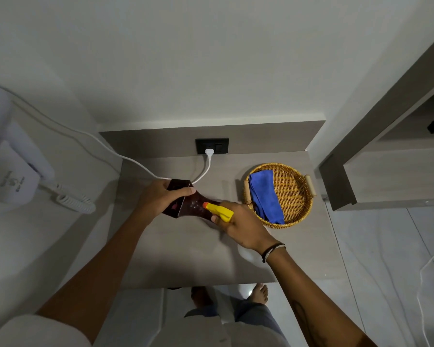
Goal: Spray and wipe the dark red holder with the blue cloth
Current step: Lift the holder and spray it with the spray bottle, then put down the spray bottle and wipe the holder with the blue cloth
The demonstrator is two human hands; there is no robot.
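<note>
Head view: left hand (pixel 161 196) grips dark red holder (pixel 191 204); right hand (pixel 238 226) clasps spray bottle (pixel 218 211), nozzle close. Mist lightly; blue cloth (pixel 264 196) waits right of holder.

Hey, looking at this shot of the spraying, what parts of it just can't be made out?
- Spray bottle, head view: only the yellow head shows; the right hand hides the body.
- Dark red holder: its left part is under the left hand, its right end behind the sprayer.
- Blue cloth: folded in the wicker basket, underside hidden.
- Wall unit: printing too blurred to read.
</note>
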